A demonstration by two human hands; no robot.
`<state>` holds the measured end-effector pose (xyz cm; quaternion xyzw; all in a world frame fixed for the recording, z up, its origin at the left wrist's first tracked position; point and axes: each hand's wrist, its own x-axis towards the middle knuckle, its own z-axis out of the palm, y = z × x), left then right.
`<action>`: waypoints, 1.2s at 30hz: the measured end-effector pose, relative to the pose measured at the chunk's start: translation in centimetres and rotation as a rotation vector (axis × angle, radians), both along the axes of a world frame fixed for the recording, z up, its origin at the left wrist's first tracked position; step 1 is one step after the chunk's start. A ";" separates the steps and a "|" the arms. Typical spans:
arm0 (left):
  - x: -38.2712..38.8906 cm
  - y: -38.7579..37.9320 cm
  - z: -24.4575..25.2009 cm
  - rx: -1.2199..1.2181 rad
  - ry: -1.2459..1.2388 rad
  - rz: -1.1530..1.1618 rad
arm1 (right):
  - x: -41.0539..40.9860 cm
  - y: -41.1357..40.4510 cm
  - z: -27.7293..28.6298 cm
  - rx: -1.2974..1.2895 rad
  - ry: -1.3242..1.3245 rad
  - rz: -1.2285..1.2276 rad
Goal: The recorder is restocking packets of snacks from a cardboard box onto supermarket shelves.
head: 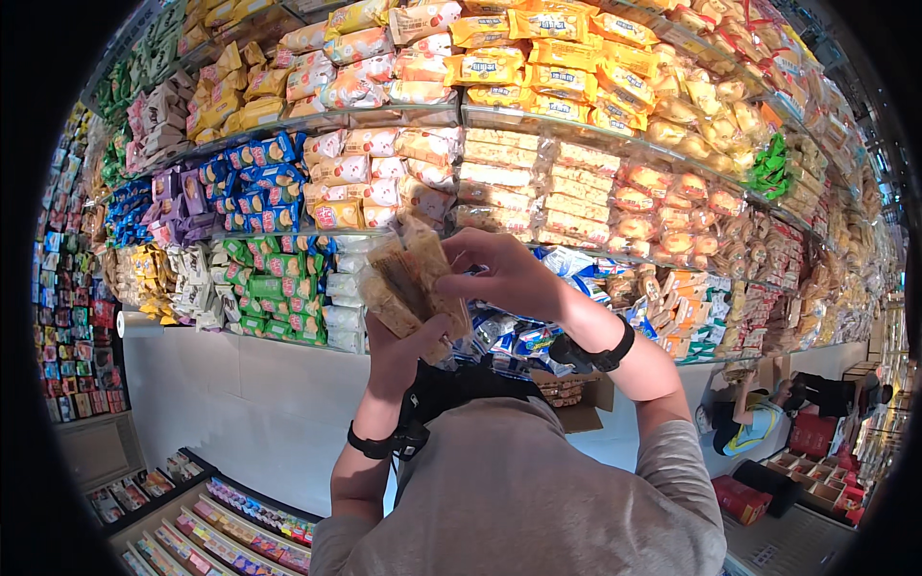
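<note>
Several clear-wrapped, beige snack bars [425,266] are bunched between my two hands, in front of the stocked shelves. My left hand [403,349] grips the bunch from below, its thumb across the wrappers. From the right, my right hand [500,277] has its fingers and thumb around the rightmost bar. Similar wrapped bars [576,191] lie stacked on the shelf beyond my hands. White and red-patterned snack packs [353,169] lie to the left of that stack, and blue-and-white packets [533,342] are just below my right hand.
Glass-edged shelves [461,115] curve across the view, with yellow packs [558,54] above and green packs [277,288] at lower left. An open cardboard box [594,407] stands beside my body. Two people [749,417] are at the far right, near red boxes [745,500].
</note>
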<state>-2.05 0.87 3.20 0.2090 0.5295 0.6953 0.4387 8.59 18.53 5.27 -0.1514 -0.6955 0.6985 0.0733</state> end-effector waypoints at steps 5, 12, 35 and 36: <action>0.4 0.5 0.3 0.165 -0.211 0.145 | 0.9 0.3 0.9 -0.747 0.225 -0.013; 0.8 1.4 -0.6 -0.004 0.122 0.075 | 2.2 -0.8 -0.5 -0.449 0.094 -0.048; -0.1 0.8 -2.8 -0.043 0.009 0.178 | -0.9 12.4 -6.8 1.416 0.077 -0.366; -0.1 1.0 -2.7 -0.036 0.006 0.172 | -0.7 12.3 -6.8 1.415 0.074 -0.370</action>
